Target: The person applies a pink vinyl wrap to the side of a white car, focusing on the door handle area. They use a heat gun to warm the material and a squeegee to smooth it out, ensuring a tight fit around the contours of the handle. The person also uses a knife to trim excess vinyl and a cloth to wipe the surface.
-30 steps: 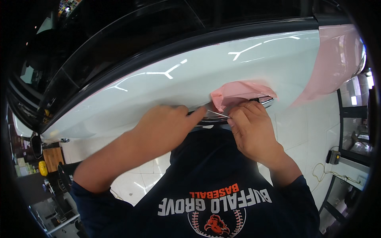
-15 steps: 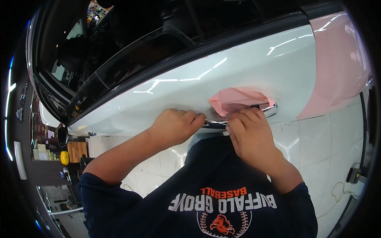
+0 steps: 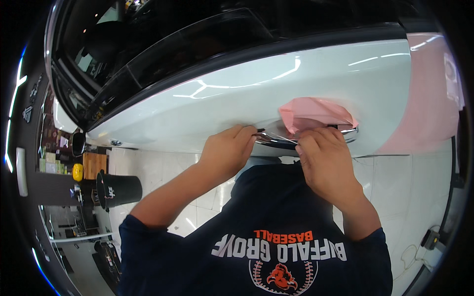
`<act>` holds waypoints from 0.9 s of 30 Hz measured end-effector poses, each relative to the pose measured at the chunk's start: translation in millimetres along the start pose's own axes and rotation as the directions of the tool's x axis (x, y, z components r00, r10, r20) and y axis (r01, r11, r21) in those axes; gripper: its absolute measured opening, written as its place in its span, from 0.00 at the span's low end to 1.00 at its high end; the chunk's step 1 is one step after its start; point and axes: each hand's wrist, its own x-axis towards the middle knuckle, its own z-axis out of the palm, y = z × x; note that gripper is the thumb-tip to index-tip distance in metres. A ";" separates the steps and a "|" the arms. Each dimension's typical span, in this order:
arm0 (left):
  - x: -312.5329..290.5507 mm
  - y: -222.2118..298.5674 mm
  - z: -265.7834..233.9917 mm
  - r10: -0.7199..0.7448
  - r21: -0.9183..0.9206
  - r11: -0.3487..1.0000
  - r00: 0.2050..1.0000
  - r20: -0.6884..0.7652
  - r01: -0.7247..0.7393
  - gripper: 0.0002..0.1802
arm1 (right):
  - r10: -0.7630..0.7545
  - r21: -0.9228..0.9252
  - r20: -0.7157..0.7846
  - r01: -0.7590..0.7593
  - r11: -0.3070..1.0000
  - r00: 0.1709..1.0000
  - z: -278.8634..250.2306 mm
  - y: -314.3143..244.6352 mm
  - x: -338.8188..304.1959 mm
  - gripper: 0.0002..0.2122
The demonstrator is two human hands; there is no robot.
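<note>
A chrome door handle (image 3: 276, 141) runs along the pale car door (image 3: 237, 93) in front of me. Pink film (image 3: 321, 112) stands up in a loose, creased flap behind the handle's right part. My left hand (image 3: 228, 150) is closed in a pinch at the handle's left end; a small dark bit shows at its fingertips, too small to name. At the handle's middle, my right hand (image 3: 326, 160) is bent over the chrome with its fingers closed. A thin pale strip (image 3: 286, 139) stretches across the handle to the right thumb and finger. The right fingertips are partly hidden.
Pink film also covers the rear panel (image 3: 432, 93) at the right. Above the door is the dark window (image 3: 197, 54). A black bucket (image 3: 121, 190) stands on the tiled floor (image 3: 158, 165) at the left. A cable (image 3: 412, 256) lies at the lower right.
The view has shifted, so door and handle sit higher and farther right, and the bucket shows more. Both hands stay at the handle; the left hand's fingertips have moved slightly along its left end.
</note>
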 end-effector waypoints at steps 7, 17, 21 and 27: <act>-4.7 12.5 23.3 0.021 -0.068 0.997 0.955 -0.296 -0.042 0.09 | -0.008 -0.099 0.189 0.027 0.995 0.982 -12.8 -1.0 10.4 0.08; 2.2 12.8 5.2 -0.020 -0.017 1.000 0.998 -0.052 0.019 0.11 | 0.027 -0.232 0.553 0.123 0.965 0.833 -26.1 -2.4 52.0 0.06; 0.9 7.8 7.8 -0.075 -0.172 0.983 0.994 -0.079 0.060 0.11 | -0.104 -0.224 0.716 0.368 0.903 0.690 -28.7 -1.2 71.0 0.04; -1.7 6.2 12.5 -0.077 -0.250 0.967 0.991 -0.107 0.048 0.11 | -0.163 -0.323 0.645 0.459 0.828 0.747 -19.8 -2.1 63.2 0.04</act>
